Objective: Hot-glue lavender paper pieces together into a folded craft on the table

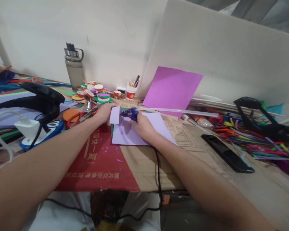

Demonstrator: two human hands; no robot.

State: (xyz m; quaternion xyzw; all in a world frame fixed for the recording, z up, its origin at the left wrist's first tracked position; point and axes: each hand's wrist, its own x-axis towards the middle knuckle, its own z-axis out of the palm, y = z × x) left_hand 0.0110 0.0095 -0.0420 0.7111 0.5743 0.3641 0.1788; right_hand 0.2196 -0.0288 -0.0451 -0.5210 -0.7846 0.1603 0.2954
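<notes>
My right hand (pixel 145 127) is wrapped round a blue hot glue gun (pixel 130 113), its nozzle pointing left. A long clear glue stick (pixel 183 111) sticks out behind the gun to the right. My left hand (pixel 106 113) grips a curled lavender paper piece (pixel 115 115) from its far left side; its fingers are partly hidden behind the paper. The nozzle is close to the paper's right edge; whether they touch I cannot tell. Beneath both lies a flat lavender sheet (pixel 127 136), with a bit of green showing at its left edge.
Red-handled scissors (pixel 71 121), ribbon rolls (pixel 103 97) and a water bottle (pixel 74 67) stand left. A cup of pens (pixel 131 92) and a purple sheet (pixel 170 88) are behind. At right lie a black phone (pixel 226 152) and pipe cleaners (pixel 250 141). The gun's black cord (pixel 159 173) hangs over the front edge.
</notes>
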